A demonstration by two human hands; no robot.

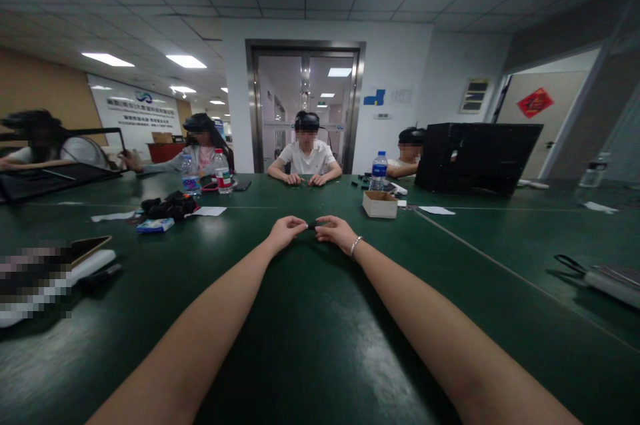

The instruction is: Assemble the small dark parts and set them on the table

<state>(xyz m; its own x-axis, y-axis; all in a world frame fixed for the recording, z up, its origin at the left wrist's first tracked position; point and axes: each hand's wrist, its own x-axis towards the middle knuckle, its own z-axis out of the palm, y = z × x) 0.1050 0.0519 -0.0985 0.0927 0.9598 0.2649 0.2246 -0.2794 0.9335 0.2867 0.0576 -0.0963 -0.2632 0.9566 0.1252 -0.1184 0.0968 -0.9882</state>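
Note:
Both my arms reach forward over the green table (pixel 310 318). Between my two hands is a small black stick-like piece (pixel 312 226) with a pale, shiny end; its exact kind is too small to make out. My left hand (pixel 287 232) pinches the pale end between thumb and fingertips. On the other side, my right hand (pixel 338 233) has its fingers closed round the black end, and a silver bracelet (pixel 355 247) circles that wrist. The piece lies roughly level, just above or on the tabletop; I cannot tell which.
An open cardboard box (pixel 380 205) stands right of my hands, with a water bottle (pixel 379 170) and small black pieces (pixel 365 180) behind it. Black cloth-like items (pixel 169 205) and a blue packet (pixel 155 226) lie left. Across sits a person (pixel 306 157); a black case (pixel 475 158) stands right.

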